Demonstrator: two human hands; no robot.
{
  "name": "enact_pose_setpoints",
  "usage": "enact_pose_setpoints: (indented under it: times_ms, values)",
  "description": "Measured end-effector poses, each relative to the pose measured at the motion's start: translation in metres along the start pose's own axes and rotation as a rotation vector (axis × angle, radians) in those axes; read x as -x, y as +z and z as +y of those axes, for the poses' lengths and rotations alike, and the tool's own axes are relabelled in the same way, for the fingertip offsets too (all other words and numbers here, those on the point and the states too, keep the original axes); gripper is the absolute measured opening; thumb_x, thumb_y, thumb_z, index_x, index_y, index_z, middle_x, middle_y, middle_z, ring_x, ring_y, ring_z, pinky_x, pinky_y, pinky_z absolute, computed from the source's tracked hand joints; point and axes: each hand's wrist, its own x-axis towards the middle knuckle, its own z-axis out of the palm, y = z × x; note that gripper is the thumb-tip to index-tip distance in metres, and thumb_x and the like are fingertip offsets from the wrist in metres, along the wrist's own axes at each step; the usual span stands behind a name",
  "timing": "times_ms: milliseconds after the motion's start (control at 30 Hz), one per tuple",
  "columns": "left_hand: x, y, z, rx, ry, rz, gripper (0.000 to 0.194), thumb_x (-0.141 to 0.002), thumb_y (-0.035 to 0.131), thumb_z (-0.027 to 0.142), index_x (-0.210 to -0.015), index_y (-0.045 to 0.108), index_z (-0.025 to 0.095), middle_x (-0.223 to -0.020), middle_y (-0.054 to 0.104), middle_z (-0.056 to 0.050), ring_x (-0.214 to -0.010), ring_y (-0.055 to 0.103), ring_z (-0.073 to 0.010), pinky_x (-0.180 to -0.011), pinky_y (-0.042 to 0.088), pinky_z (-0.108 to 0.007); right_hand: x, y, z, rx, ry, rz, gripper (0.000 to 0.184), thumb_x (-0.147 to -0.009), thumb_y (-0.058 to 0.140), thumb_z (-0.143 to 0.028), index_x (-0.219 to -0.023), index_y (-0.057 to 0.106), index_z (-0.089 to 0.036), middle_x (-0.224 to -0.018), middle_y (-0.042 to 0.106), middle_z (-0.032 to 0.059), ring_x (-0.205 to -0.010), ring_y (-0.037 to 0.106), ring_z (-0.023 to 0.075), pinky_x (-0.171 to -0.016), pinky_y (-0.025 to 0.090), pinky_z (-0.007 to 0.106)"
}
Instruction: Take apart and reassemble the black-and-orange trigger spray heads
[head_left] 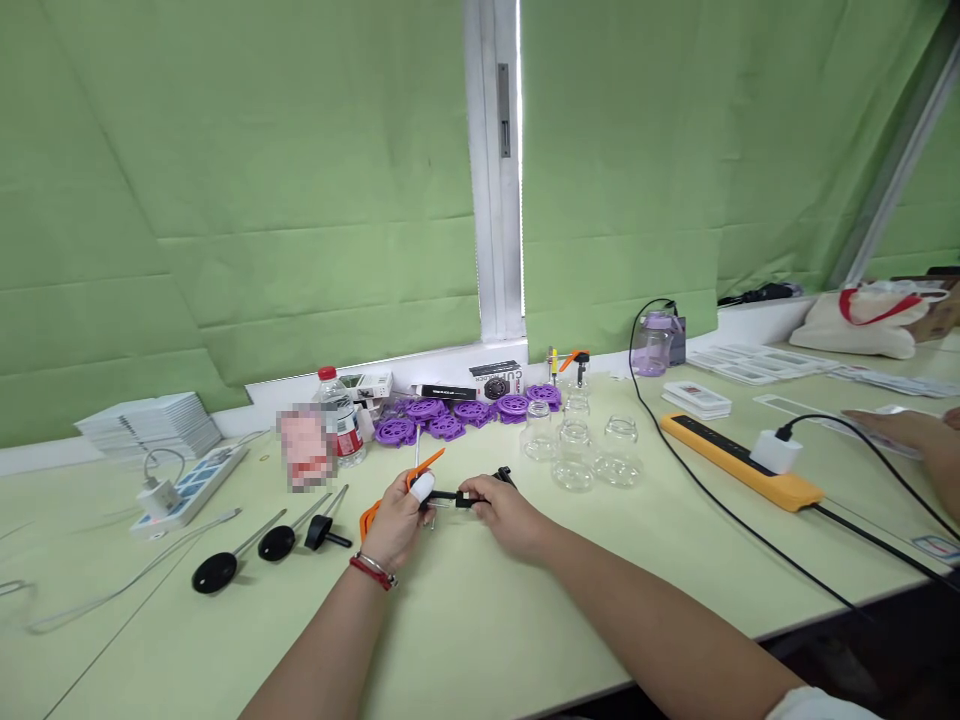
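Observation:
My left hand [399, 525] is closed around a small tool with orange handles [424, 465] and a white-capped thumb on top. My right hand [504, 515] pinches the black part [461, 497] that sticks out of the same tool, just to the right. Both hands rest low over the pale green table [480, 620], near its middle. A red bracelet sits on my left wrist. Several small clear glass jars [574, 450] stand just behind my right hand.
Purple round pieces [465, 415] lie at the back by a water bottle [339, 415]. Three black long-stemmed parts [270, 545] lie left. White power strip [191, 485] far left, orange power strip [739, 460] with cable right. Another person's hand [911, 435] rests at the right edge.

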Motion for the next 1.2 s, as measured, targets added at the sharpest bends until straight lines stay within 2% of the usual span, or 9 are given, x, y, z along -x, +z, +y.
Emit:
enact_pose_setpoints:
  times_ms: [433,800,1000,1100,1200]
  values:
    - [-0.001,0.0,0.0,0.022,0.002,0.003,0.035,-0.067,0.069,0.04,-0.089,0.053,0.018,-0.067,0.045,0.007,-0.046,0.039,-0.0032,-0.044,0.031,-0.019,0.001,0.0,0.002,-0.029,-0.011,-0.016,0.033,-0.079,0.042,-0.007,-0.105,0.058,-0.021,-0.098,0.056,0.0048,-0.087,0.051,0.0165,-0.078,0.04,0.03]
    - [0.0,0.001,0.002,0.033,0.014,0.007,0.036,-0.066,0.07,0.04,-0.089,0.054,0.017,-0.072,0.046,0.005,-0.048,0.04,-0.0034,-0.043,0.031,-0.019,-0.001,0.002,0.008,-0.143,-0.005,-0.027,0.033,-0.079,0.041,-0.007,-0.103,0.058,-0.019,-0.092,0.053,0.0036,-0.076,0.049,0.0132,-0.073,0.039,0.028]
    - [0.001,0.002,0.003,0.029,0.027,-0.018,0.033,-0.068,0.068,0.039,-0.088,0.054,0.018,-0.073,0.046,0.005,-0.052,0.041,-0.0045,-0.043,0.032,-0.019,-0.005,0.006,0.014,-0.27,0.142,-0.05,0.026,-0.086,0.039,-0.019,-0.104,0.057,-0.018,-0.066,0.047,-0.0009,-0.06,0.042,0.0119,-0.061,0.036,0.026]
    - [0.002,0.003,0.003,0.014,0.033,-0.04,0.032,-0.068,0.068,0.038,-0.089,0.054,0.018,-0.072,0.045,0.005,-0.051,0.041,-0.0045,-0.044,0.032,-0.019,-0.007,0.01,0.017,-0.418,0.227,-0.061,0.022,-0.088,0.038,-0.026,-0.098,0.057,-0.018,-0.065,0.047,-0.0014,-0.054,0.038,0.01,-0.056,0.033,0.024]
    - [0.003,0.003,0.004,0.0,0.031,-0.061,0.032,-0.07,0.067,0.039,-0.09,0.054,0.018,-0.072,0.044,0.005,-0.05,0.041,-0.0045,-0.044,0.032,-0.02,-0.009,0.013,0.021,-0.478,0.249,-0.051,0.021,-0.087,0.04,-0.029,-0.091,0.057,-0.019,-0.067,0.05,-0.0005,-0.053,0.038,0.0095,-0.055,0.033,0.023]
